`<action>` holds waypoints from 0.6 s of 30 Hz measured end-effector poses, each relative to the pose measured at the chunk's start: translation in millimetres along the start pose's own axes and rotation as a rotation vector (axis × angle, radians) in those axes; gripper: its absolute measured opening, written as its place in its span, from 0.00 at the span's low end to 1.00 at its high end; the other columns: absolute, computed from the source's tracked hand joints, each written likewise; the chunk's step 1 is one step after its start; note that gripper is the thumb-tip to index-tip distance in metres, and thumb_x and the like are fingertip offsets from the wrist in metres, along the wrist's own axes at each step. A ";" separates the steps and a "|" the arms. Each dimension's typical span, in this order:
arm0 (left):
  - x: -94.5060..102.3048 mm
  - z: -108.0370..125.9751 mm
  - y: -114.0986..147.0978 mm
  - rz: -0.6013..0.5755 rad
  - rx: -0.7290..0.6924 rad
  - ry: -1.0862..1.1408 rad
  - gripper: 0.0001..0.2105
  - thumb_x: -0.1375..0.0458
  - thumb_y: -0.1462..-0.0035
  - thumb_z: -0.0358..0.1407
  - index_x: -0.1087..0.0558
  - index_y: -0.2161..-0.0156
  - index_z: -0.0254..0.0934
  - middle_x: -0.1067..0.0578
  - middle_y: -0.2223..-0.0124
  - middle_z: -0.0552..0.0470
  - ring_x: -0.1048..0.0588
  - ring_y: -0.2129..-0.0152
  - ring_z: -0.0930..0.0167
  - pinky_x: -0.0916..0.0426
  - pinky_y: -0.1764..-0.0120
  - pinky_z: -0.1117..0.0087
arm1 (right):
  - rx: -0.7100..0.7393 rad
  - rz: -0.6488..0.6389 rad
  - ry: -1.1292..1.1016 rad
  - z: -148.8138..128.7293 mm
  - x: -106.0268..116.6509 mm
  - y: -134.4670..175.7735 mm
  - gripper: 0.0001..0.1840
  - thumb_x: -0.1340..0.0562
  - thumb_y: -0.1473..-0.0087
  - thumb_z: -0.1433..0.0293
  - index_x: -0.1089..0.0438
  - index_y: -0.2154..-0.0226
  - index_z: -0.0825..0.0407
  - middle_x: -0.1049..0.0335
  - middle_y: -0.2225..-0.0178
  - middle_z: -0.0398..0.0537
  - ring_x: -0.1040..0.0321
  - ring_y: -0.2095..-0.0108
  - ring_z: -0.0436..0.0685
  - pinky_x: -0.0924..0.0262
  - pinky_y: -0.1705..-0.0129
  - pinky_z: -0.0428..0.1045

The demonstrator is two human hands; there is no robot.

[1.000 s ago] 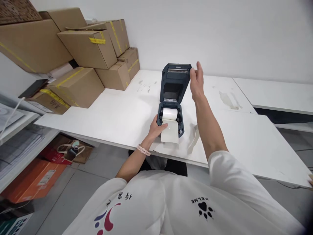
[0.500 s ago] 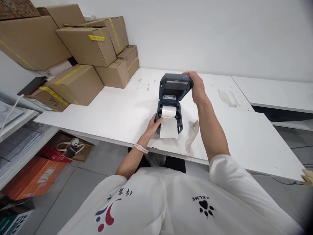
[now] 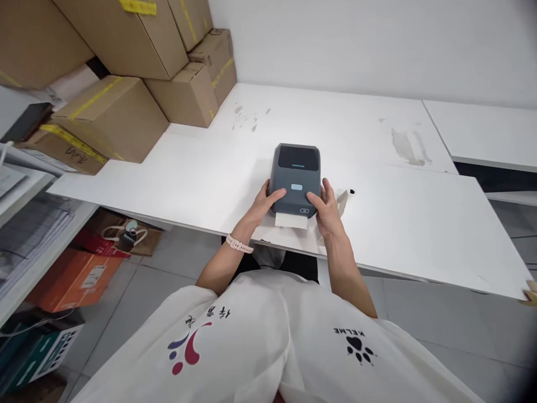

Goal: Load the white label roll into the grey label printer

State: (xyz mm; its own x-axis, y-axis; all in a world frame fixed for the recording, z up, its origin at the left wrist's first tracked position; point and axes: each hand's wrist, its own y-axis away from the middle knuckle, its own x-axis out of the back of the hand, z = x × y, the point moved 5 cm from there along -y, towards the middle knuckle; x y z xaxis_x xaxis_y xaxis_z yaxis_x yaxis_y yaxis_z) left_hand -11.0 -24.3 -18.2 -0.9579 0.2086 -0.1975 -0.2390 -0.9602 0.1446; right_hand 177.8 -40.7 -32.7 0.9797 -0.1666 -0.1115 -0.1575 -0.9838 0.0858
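A dark grey label printer [image 3: 296, 173] stands on the white table with its lid closed. A strip of white label paper [image 3: 291, 220] sticks out of its front slot. My left hand [image 3: 263, 204] grips the printer's left side, thumb pressed on top of the lid. On the opposite side my right hand [image 3: 327, 210] holds it the same way, with its thumb on the lid near the front corner. The paper roll inside is hidden under the lid. Just right of my right hand lies a loose curled piece of paper [image 3: 343, 202], partly covered by that hand.
Cardboard boxes [image 3: 111, 117] with yellow tape are stacked at the table's left end, against the wall. The table [image 3: 201, 190] has its front edge close to my body. A shelf with papers [image 3: 31, 240] and an orange box [image 3: 75, 280] are at lower left.
The printer's lid has swung down from raised to closed, covering the roll. My right hand has come down from the lid's raised edge to the printer's right front side. The view has shifted.
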 end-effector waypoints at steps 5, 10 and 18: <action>1.4 -8.3 0.9 0.012 0.012 0.004 0.36 0.36 0.46 0.51 0.38 0.35 0.42 0.32 0.33 0.43 0.33 0.37 0.54 0.37 0.37 0.52 | -0.111 -0.073 -0.092 5.3 -0.8 2.8 0.50 0.28 0.55 0.53 0.45 0.33 0.39 0.41 0.32 0.45 0.42 0.33 0.65 0.45 0.30 0.63; 2.7 -8.2 -9.6 0.094 -0.039 0.017 0.35 0.34 0.50 0.50 0.34 0.39 0.38 0.28 0.37 0.41 0.30 0.40 0.52 0.35 0.39 0.51 | -0.087 -0.008 -0.063 6.4 0.1 0.4 0.51 0.28 0.55 0.55 0.46 0.32 0.40 0.36 0.35 0.47 0.39 0.35 0.66 0.43 0.32 0.64; 9.2 -27.7 49.6 0.375 0.023 -0.240 0.35 0.36 0.47 0.55 0.37 0.39 0.41 0.34 0.35 0.40 0.33 0.39 0.57 0.33 0.44 0.60 | -0.065 -0.042 0.028 13.8 3.5 -5.8 0.52 0.31 0.53 0.51 0.51 0.31 0.42 0.37 0.35 0.49 0.39 0.35 0.65 0.41 0.34 0.64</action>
State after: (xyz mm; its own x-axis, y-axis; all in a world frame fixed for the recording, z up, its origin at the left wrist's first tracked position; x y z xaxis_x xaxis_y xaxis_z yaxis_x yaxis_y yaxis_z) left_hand -27.3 -75.1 -39.7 -0.9882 -0.1130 0.1032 0.1307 -0.9739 0.1855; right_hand 180.4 -36.5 -47.2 0.9885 -0.1223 -0.0886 -0.1086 -0.9833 0.1458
